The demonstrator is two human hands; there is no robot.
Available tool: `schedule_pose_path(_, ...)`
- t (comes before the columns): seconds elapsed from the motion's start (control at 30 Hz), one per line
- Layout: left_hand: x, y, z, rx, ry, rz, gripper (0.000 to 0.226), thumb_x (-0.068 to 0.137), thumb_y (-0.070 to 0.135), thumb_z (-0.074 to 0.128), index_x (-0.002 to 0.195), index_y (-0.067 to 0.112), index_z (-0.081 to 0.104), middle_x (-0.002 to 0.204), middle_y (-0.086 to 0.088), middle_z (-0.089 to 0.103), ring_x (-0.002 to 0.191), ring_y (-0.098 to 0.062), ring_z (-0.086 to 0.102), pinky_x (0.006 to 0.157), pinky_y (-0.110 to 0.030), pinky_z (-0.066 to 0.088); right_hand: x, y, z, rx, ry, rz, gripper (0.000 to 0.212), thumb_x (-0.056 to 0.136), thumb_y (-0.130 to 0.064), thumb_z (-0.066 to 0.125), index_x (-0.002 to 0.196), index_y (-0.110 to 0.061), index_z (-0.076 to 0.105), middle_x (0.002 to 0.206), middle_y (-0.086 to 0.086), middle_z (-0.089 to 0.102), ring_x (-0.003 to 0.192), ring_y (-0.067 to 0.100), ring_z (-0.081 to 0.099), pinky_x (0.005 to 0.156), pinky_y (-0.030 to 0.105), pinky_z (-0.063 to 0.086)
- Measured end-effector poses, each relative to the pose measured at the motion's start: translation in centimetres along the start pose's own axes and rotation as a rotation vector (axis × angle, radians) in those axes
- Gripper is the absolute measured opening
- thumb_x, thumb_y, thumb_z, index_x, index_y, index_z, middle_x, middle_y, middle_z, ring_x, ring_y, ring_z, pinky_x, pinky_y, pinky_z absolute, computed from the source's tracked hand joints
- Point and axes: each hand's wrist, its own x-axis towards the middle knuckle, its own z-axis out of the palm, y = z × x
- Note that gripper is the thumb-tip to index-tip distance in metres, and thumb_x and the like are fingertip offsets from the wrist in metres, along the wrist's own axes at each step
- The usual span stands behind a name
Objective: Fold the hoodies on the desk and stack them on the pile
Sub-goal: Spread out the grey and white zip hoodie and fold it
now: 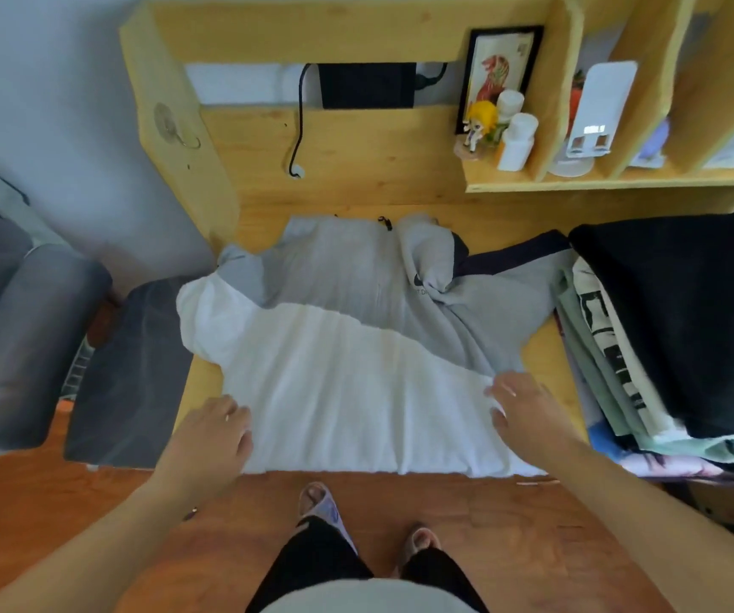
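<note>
A grey-and-white hoodie [356, 338] is lying spread across the middle of the desk [356, 170], its white half hanging toward the front edge and its grey half reaching toward the back edge. One grey sleeve with a dark band is stretching toward the right edge, where it is touching a pile [648, 347] of folded clothes topped by a black garment. The left hand [212, 440] is resting on the white fabric at the front left corner of the hoodie, fingers relaxed and laid flat, its grip open. The right hand [524, 413] is pressing on the white fabric near the front right, fingers straight and spread, its grip open too. A black cable [298, 126] is hanging down the back panel. On the shelf [599, 185] above the back right corner, a framed picture [500, 68], a small figurine [480, 126] and white bottles [516, 139] are standing close together.
</note>
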Motion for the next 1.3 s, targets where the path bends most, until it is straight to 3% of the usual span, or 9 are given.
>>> schedule_pose_path(0.2, 14.0, -0.5, -1.0, -0.166, -0.069, -0.004, 0.063, 0.102, 0.038, 0.05, 0.16, 0.023, 0.032, 0.162, -0.015, 0.029, 0.145, -0.038, 0.035, 0.107, -0.048, 0.046, 16.1, -3.3, -3.4, 0.368, -0.058, 0.399, 0.053, 0.098, -0.021, 0.052, 0.149, -0.024, 0.037, 0.157, 0.005, 0.024, 0.131, 0.033, 0.04, 0.107, 0.043, 0.042)
schedule_pose_path(0.33, 16.6, -1.4, 2.4, -0.052, -0.342, 0.132, 0.073, 0.091, 0.064, 0.035, 0.16, 0.043, 0.019, 0.17, -0.013, 0.009, 0.151, -0.045, 0.022, 0.112, -0.057, 0.036, 20.0, -3.2, -0.9, 0.216, -0.21, 0.376, 0.077, 0.098, -0.036, 0.055, 0.159, -0.032, 0.009, 0.167, 0.008, -0.003, 0.148, 0.04, 0.015, 0.12, 0.046, 0.021)
schedule_pose_path(0.43, 15.4, -0.9, 1.7, -0.018, -0.418, 0.2, 0.058, 0.085, 0.059, 0.049, 0.142, 0.05, 0.038, 0.146, -0.003, 0.037, 0.124, -0.042, 0.051, 0.086, -0.051, 0.052, 16.7, -4.3, 2.4, 0.028, -0.373, 0.246, 0.079, 0.097, -0.044, 0.051, 0.159, -0.04, 0.003, 0.166, -0.003, -0.012, 0.152, 0.035, -0.002, 0.123, 0.049, 0.017)
schedule_pose_path(0.57, 16.8, -0.5, -1.5, 0.033, -0.647, 0.217, 0.034, 0.101, 0.043, 0.041, 0.13, 0.031, 0.055, 0.134, -0.002, 0.048, 0.118, -0.029, 0.056, 0.089, -0.038, 0.048, 11.4, -4.7, 3.8, 0.178, -0.34, 0.159, 0.067, 0.093, -0.042, 0.052, 0.153, -0.05, 0.024, 0.163, -0.012, 0.014, 0.149, 0.025, 0.02, 0.119, 0.043, 0.029)
schedule_pose_path(0.7, 20.4, 1.0, -2.7, -0.158, -0.299, 0.15, 0.035, 0.103, 0.04, 0.041, 0.134, 0.03, 0.057, 0.131, 0.003, 0.059, 0.122, -0.023, 0.057, 0.093, -0.037, 0.052, 14.2, -0.6, -1.3, 0.441, 0.216, 0.798, 0.037, 0.094, -0.015, 0.058, 0.13, -0.011, 0.058, 0.138, 0.011, 0.047, 0.118, 0.031, 0.05, 0.096, 0.036, 0.042)
schedule_pose_path(0.83, 21.6, 2.6, 0.0, -0.172, -0.391, 0.121, 0.066, 0.104, 0.042, 0.044, 0.162, 0.04, 0.013, 0.17, 0.0, 0.004, 0.154, -0.027, 0.01, 0.118, -0.04, 0.033, 17.2, 3.8, -2.7, 0.865, 0.117, 1.542, 0.075, 0.087, -0.038, 0.063, 0.151, -0.009, 0.037, 0.15, 0.016, 0.04, 0.137, 0.035, 0.04, 0.11, 0.045, 0.036)
schedule_pose_path(1.0, 22.5, 4.3, 1.1, -0.168, -0.479, -0.004, 0.072, 0.101, 0.036, 0.05, 0.162, 0.039, 0.013, 0.17, -0.003, -0.006, 0.156, -0.03, -0.004, 0.124, -0.043, 0.024, 18.7, 1.9, -4.8, 1.469, 0.245, 1.176, 0.033, 0.091, -0.024, 0.07, 0.117, -0.006, 0.062, 0.097, 0.009, 0.066, 0.08, 0.024, 0.064, 0.067, 0.035, 0.052)
schedule_pose_path(1.17, 23.8, 3.3, 2.9, -0.157, -0.493, 0.012, 0.074, 0.098, 0.036, 0.052, 0.163, 0.033, 0.016, 0.17, -0.015, 0.002, 0.157, -0.032, -0.003, 0.127, -0.043, 0.009, 11.9, -3.8, -3.0, 0.062, -0.156, 0.309, 0.053, 0.089, -0.011, 0.062, 0.139, -0.015, 0.045, 0.12, 0.011, 0.053, 0.085, 0.034, 0.066, 0.07, 0.039, 0.051)
schedule_pose_path(1.3, 23.2, 3.2, 3.2, -0.138, -0.507, 0.02, 0.072, 0.104, 0.036, 0.044, 0.164, 0.032, 0.004, 0.169, -0.015, -0.01, 0.156, -0.037, -0.011, 0.127, -0.048, 0.004, 6.8, -4.2, 1.8, -0.101, -0.203, 0.14, 0.072, 0.075, -0.003, 0.065, 0.138, -0.031, 0.046, 0.127, 0.009, 0.035, 0.105, 0.032, 0.055, 0.086, 0.044, 0.051)
